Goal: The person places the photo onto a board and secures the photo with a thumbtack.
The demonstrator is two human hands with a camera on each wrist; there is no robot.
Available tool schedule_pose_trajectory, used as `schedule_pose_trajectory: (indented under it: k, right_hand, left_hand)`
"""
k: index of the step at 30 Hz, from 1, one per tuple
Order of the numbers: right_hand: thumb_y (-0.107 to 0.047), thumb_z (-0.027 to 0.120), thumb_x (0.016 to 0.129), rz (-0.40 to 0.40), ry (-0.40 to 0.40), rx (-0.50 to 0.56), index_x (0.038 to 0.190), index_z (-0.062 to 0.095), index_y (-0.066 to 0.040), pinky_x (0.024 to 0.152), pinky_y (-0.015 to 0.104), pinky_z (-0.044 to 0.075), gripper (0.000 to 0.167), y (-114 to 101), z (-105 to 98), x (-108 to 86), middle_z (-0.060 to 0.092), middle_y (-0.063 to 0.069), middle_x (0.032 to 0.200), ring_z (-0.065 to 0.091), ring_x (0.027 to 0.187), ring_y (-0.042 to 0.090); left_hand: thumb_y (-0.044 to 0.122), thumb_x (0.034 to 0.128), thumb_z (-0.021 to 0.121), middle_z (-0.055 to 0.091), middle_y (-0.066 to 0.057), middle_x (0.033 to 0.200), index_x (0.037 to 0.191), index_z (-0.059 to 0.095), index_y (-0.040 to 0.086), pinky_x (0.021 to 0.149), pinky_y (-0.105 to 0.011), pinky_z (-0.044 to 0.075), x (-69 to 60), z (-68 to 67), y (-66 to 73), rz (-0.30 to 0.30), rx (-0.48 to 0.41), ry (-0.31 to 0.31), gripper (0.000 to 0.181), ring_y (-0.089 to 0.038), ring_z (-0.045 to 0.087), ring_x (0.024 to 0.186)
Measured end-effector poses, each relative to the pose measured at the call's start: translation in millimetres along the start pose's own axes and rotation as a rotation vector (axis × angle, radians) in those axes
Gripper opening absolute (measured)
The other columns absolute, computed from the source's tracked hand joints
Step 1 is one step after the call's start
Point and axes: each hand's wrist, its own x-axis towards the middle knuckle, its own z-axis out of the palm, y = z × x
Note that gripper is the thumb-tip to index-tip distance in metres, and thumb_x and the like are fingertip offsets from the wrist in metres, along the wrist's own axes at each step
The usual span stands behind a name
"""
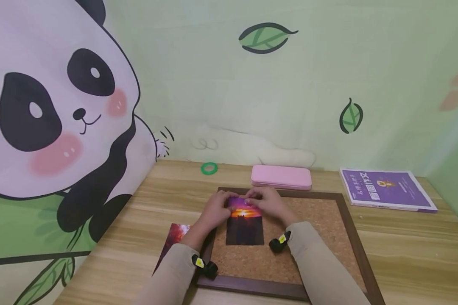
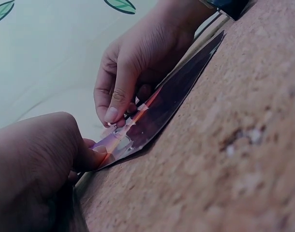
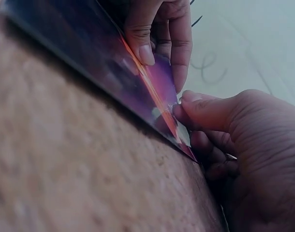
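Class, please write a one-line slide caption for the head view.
Both hands grip the far end of a sunset picture over a framed corkboard, with a pink case beyond.

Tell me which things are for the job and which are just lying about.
For the job:
purple-orange glossy sunset picture
brown-framed rectangular cork board
perhaps the red glossy picture

Seemingly just lying about:
flat green ring
pink rectangular case
purple-covered book

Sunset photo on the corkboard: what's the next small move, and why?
Probably have the right hand press the upper edge of the sunset photo against the corkboard, since both hands are near that edge and the left hand has its thumb on the photo.
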Motion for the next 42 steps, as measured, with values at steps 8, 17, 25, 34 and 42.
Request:
schedule_pose_trajectory:
  k: [8, 17, 25, 34, 42]
  right_hand:
    - [-0.019, 0.072, 0.094, 0.013, -0.019, 0.011, 0.101, 0.075, -0.017, 0.087, 0.042, 0.048, 0.008, 0.7, 1.2, -1.1, 0.069, -0.004, 0.092, 0.059, 0.091, 0.020]
    - [-0.019, 0.071, 0.095, -0.009, -0.042, -0.008, 0.102, 0.075, -0.018, 0.087, 0.042, 0.048, 0.008, 0.1, 0.5, -1.2, 0.068, -0.005, 0.094, 0.058, 0.091, 0.018]
    - [-0.017, 0.071, 0.095, -0.016, -0.038, -0.041, 0.101, 0.075, -0.016, 0.087, 0.041, 0.048, 0.007, -4.2, -2.7, 3.0, 0.068, -0.004, 0.093, 0.058, 0.089, 0.019]
    - [-0.017, 0.072, 0.094, -0.005, -0.004, -0.061, 0.096, 0.075, -0.017, 0.083, 0.039, 0.047, 0.004, -2.5, 2.6, 4.6, 0.067, -0.004, 0.088, 0.058, 0.086, 0.017]
    - [-0.017, 0.073, 0.093, 0.016, 0.020, -0.084, 0.094, 0.076, -0.016, 0.082, 0.039, 0.047, 0.003, -2.8, 6.1, 6.9, 0.067, -0.004, 0.087, 0.057, 0.084, 0.017]
  left_hand:
    - [0.009, 0.0889, 0.073, 0.058, -0.011, 0.113, 0.124, 0.067, 0.005, 0.090, -0.045, 0.045, -1.2, 5.6, -2.0, -0.024, -0.012, 0.039, 0.035, -0.027, 0.052, 0.102]
    - [0.009, 0.0899, 0.072, 0.058, -0.011, 0.112, 0.123, 0.067, 0.006, 0.089, -0.045, 0.045, -2.4, 4.2, -2.1, -0.004, -0.019, 0.032, 0.033, -0.026, 0.053, 0.102]
    - [0.011, 0.0905, 0.072, 0.057, -0.009, 0.113, 0.122, 0.067, 0.008, 0.088, -0.044, 0.044, 1.9, 1.6, 0.0, -0.020, -0.028, 0.033, 0.032, -0.025, 0.051, 0.102]
    - [0.015, 0.0888, 0.074, 0.057, -0.009, 0.112, 0.120, 0.071, 0.008, 0.085, -0.042, 0.044, 0.8, 3.2, -3.2, -0.006, 0.008, 0.019, 0.032, -0.025, 0.051, 0.100]
    - [0.025, 0.0854, 0.078, 0.057, -0.009, 0.113, 0.121, 0.070, 0.005, 0.089, -0.043, 0.045, 0.8, 2.8, -4.7, 0.007, 0.039, 0.005, 0.041, -0.026, 0.052, 0.105]
